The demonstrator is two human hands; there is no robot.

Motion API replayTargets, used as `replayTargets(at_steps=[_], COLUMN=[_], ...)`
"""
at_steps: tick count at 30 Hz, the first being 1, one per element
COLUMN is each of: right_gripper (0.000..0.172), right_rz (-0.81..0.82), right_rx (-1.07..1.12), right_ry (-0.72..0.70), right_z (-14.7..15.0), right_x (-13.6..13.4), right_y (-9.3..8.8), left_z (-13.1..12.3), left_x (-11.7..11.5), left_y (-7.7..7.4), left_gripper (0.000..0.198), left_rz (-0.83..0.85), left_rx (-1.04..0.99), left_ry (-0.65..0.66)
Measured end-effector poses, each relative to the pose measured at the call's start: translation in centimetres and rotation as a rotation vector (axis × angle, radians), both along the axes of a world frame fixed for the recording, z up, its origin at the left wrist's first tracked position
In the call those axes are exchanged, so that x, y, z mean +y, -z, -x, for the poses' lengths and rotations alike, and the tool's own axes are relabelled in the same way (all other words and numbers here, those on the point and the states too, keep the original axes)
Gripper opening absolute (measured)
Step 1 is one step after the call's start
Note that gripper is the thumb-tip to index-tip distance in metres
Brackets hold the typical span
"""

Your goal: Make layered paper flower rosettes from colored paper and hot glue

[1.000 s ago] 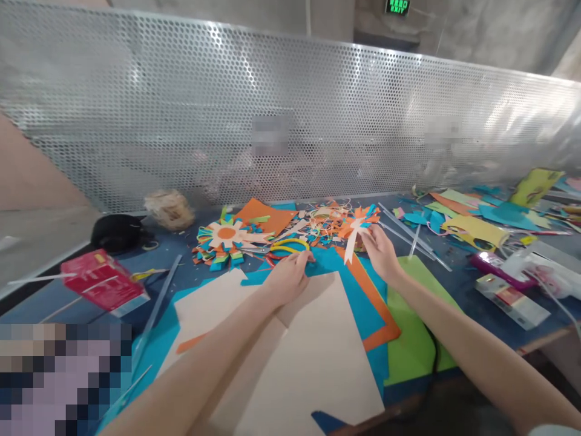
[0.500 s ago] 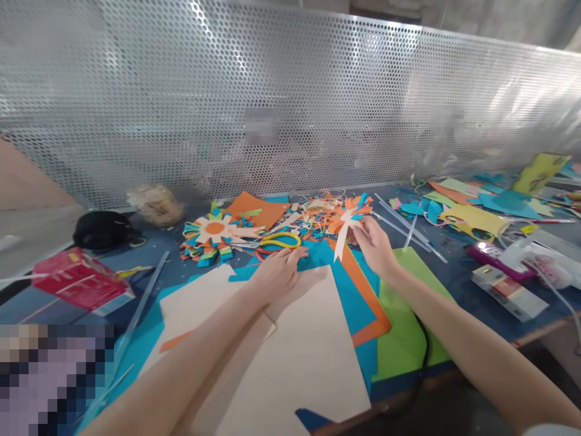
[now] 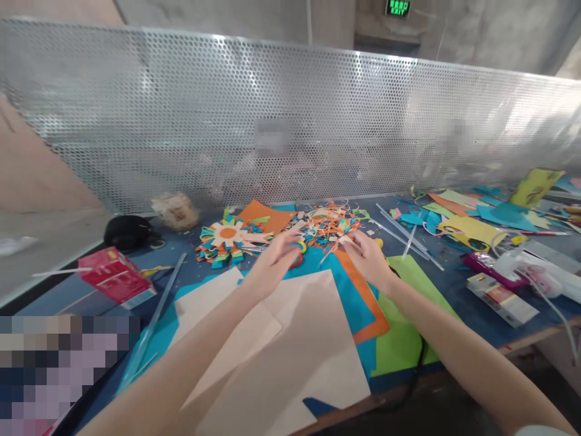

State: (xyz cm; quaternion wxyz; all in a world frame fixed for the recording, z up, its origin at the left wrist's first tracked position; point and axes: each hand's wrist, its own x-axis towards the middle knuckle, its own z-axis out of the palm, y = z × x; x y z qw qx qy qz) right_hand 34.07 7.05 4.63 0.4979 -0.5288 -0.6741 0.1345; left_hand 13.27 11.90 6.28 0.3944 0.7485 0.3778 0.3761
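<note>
My left hand [image 3: 271, 261] hovers just above the cream paper sheets [image 3: 290, 345], fingers stretched out and motion-blurred, close to the yellow- and red-handled scissors [image 3: 298, 253]. Just to the right, my right hand [image 3: 368, 257] pinches an orange and cream paper flower cutout [image 3: 338, 243], which is tilted nearly edge-on. A finished paper flower [image 3: 227, 236] in cream, orange and blue lies to the left of both hands. Blue [image 3: 351, 297], orange [image 3: 370, 309] and green [image 3: 408, 333] sheets lie under my forearms.
A heap of paper scraps [image 3: 327, 219] lies beyond my hands. A red box [image 3: 115, 277] and a black object [image 3: 127, 231] sit at left. Clear glue sticks [image 3: 403, 229], a glue gun [image 3: 521, 266] and a small carton [image 3: 499, 298] lie at right. A perforated metal screen [image 3: 272, 109] walls off the back.
My left hand has lifted off the blue and cream paper and opened toward the scissors. My right hand has drawn the cutout down and tipped it edge-on.
</note>
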Motion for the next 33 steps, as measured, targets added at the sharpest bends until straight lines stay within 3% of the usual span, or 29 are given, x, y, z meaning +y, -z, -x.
replayTargets(at_steps=[2,5,9,12,15,19,23,25,33], right_gripper=[0.015,0.009,0.016,0.019,0.019,0.034,0.040,0.040,0.042], right_rz=[-0.038,-0.148,-0.171,-0.175,-0.193,-0.088,0.248,0.322,0.195], right_rx=[-0.177,-0.414,-0.356,-0.230,-0.122,0.109,0.413,0.512,0.604], right_ry=[0.004,-0.101,-0.350,-0.313,-0.140,0.028,-0.117,-0.172,-0.120], right_z=[1.2,3.3,5.0,5.1,4.6,3.8,3.4,3.5,2.5], right_x=[-0.5,-1.5,-2.3,-1.9,-1.0,0.1,0.8,0.9,1.1], right_y=[-0.6,-1.8,-2.7,-2.2,-0.9,1.0,1.8,1.7,0.9], left_z=[-0.8,-1.2,-0.4,0.5,1.0,0.9,0.4,0.2,0.5], left_x=[-1.6,-3.3,-3.5,-2.8,-2.3,-2.5,-3.0,-3.2,-2.3], left_y=[-0.3,-0.4,0.3,1.2,1.9,2.4,2.7,2.9,3.9], left_gripper=[0.042,0.037,0.028,0.024,0.021,0.021,0.021,0.020,0.028], left_rz=[0.229,0.365,0.505,0.637,0.708,0.739,0.781,0.793,0.764], left_rx=[-0.119,-0.290,-0.458,-0.606,-0.649,-0.653,-0.687,-0.703,-0.794], left_ry=[0.076,0.176,0.258,0.325,0.365,0.310,0.288,0.228,0.023])
